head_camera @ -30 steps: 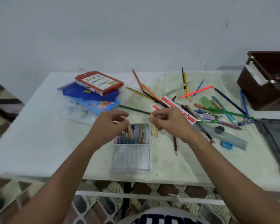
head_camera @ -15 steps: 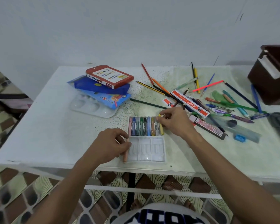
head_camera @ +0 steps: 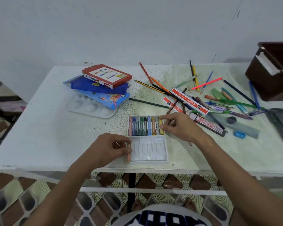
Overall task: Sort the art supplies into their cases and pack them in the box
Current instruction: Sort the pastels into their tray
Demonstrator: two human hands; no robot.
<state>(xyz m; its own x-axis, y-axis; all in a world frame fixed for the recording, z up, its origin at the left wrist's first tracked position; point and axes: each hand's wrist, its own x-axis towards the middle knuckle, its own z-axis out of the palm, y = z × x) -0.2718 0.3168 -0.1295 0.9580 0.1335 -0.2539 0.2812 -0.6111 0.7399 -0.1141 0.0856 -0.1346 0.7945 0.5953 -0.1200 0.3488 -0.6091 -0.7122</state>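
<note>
Our left hand [head_camera: 110, 148] has its grip curled round a peach crayon [head_camera: 129, 154], right beside the clear tray [head_camera: 148, 150] on the worktop [head_camera: 44, 128]. Our right hand [head_camera: 180, 128] pinches the yellow crayon [head_camera: 161, 126] at the tray's end slot.

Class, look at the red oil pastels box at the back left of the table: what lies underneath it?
The red oil pastels box rests on a dark blue pouch, above a light blue crayon packet and a white plastic paint palette. Anything else beneath the stack is hidden.
</note>
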